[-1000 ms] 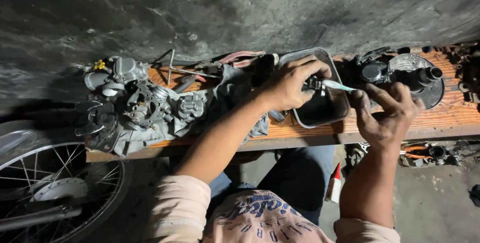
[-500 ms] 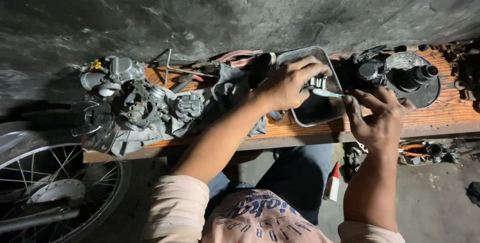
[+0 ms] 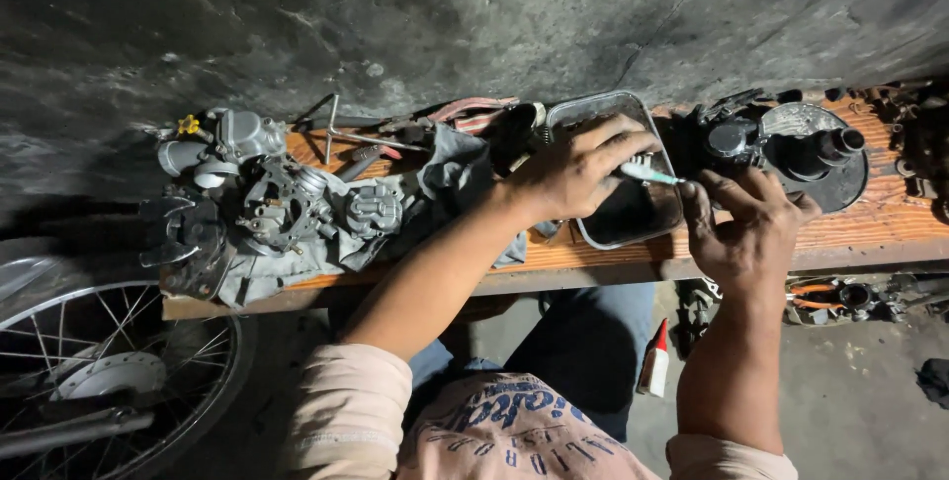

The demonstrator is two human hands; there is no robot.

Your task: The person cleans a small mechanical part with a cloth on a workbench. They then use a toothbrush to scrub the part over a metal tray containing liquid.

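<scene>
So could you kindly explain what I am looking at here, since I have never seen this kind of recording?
There is no machine: a person wears a camera on the head, so you look down at their own two bare hands. The left hand holds a small metal part over a metal tray. The right hand has its grip on a pale toothbrush, its head against that part. Everything rests on a wooden bench. To the left, carburetor parts lie on a grey rag; a spoked wheel stands below.

small white red-capped bottle (image 3: 654, 361) on floor
</scene>
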